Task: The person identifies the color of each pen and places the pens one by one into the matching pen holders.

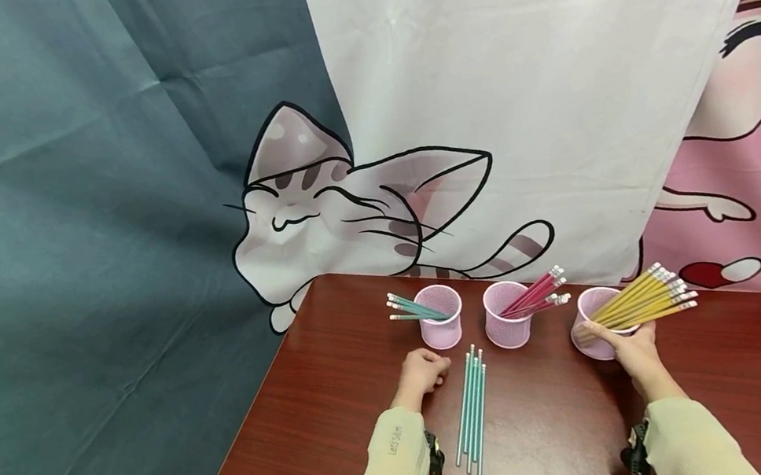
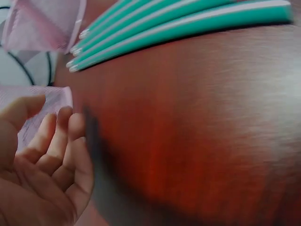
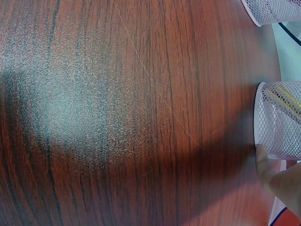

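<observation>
In the head view my left hand (image 1: 423,372), its fingers loosely curled around nothing, hovers before a pink mesh pencil cup (image 1: 442,331) holding several teal pencils (image 1: 421,310). Just right of that hand, several more teal pencils (image 1: 474,416) lie side by side on the table; they also show in the left wrist view. My right hand (image 1: 633,353) grips another pink mesh cup (image 1: 592,346), thumb on the near side, fingers at its right. Several yellow pencils (image 1: 641,300) lean rightward out of it, eraser ends up. The fingers beyond the cup are partly hidden.
Between those two cups stands a third pink mesh cup (image 1: 508,330) with several red pencils (image 1: 533,296). All rest on a dark red-brown wooden table (image 1: 546,423). Behind its far edge hangs a cloth (image 1: 548,90) printed with a cartoon cat.
</observation>
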A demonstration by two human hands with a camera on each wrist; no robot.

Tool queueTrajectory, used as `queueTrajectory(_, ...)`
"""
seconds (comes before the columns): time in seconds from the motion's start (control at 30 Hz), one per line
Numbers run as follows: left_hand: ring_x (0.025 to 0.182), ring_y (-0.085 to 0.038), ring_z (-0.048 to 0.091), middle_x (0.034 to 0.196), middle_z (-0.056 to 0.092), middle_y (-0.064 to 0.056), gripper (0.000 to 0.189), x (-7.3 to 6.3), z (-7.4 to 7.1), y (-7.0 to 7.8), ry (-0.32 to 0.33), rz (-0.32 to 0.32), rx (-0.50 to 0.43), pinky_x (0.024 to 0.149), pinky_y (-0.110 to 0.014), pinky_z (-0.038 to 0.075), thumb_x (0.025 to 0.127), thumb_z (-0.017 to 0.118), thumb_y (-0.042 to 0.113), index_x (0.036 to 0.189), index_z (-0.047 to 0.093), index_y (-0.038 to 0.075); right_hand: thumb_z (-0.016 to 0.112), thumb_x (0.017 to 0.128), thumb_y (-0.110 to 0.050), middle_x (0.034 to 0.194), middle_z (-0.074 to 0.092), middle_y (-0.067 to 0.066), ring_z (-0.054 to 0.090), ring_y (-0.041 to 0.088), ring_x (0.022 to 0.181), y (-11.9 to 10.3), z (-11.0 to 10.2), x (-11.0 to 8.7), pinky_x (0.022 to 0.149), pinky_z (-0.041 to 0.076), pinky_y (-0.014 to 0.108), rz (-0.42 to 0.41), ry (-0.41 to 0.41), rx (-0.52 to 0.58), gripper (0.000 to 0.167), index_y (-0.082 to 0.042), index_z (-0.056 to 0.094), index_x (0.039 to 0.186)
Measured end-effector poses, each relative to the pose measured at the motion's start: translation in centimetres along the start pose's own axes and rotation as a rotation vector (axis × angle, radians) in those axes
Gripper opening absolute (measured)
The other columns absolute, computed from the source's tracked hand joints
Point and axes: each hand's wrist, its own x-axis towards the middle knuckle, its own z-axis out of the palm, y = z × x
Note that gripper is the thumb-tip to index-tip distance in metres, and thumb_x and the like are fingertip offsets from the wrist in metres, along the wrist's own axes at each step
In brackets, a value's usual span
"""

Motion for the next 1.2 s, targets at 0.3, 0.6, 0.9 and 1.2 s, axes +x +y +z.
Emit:
queueTrajectory(0.3,0.059,-0.012,0.047,0.061,0.053,0.004,0.026,-1.0,0.9,0.8,-0.117,0.051,0.395,0.056,-0.026,0.041,0.07,0.079,0.029,0.063,0.061,0.012,0.071,0.08,-0.034,0.147,0.003,0.02,0.01,0.028,0.132,0.0,-0.1,0.0,0.109,0.007,0.037,0.001,-0.011,-0.001,0.105,-0.014,-0.011,0.143)
queueTrajectory(0.6,0.058,-0.013,0.046,0.06,0.051,0.004,0.029,-1.2,1.3,1.2,-0.124,0.051,0.512,0.055,-0.027,0.04,0.068,0.08,0.028,0.06,0.056,0.014,0.071,0.08,-0.035,0.147,0.007,0.022,0.012,0.03,0.131,-0.1,0.0,0.0,0.109,0.011,0.039,-0.016,0.009,-0.044,0.104,-0.01,-0.007,0.143)
queueTrajectory(0.9,0.066,-0.016,0.056,0.062,0.057,0.002,0.026,-1.1,1.6,1.5,-0.086,0.075,0.601,0.064,-0.027,0.047,0.067,0.079,0.028,0.056,0.062,0.013,0.071,0.081,-0.032,0.142,0.014,0.021,0.021,0.028,0.125,0.1,0.0,0.2,0.104,0.023,0.042,-0.012,0.012,-0.031,0.097,-0.008,-0.002,0.141)
queueTrajectory(1.2,0.065,-0.02,0.056,0.072,0.062,-0.007,0.027,-1.3,1.5,1.8,-0.053,0.059,0.62,0.064,-0.032,0.048,0.064,0.082,0.028,0.057,0.064,0.009,0.073,0.079,-0.031,0.145,0.009,0.019,0.013,0.026,0.13,0.0,0.1,0.1,0.108,0.011,0.035,-0.014,0.004,0.003,0.102,-0.011,-0.005,0.143)
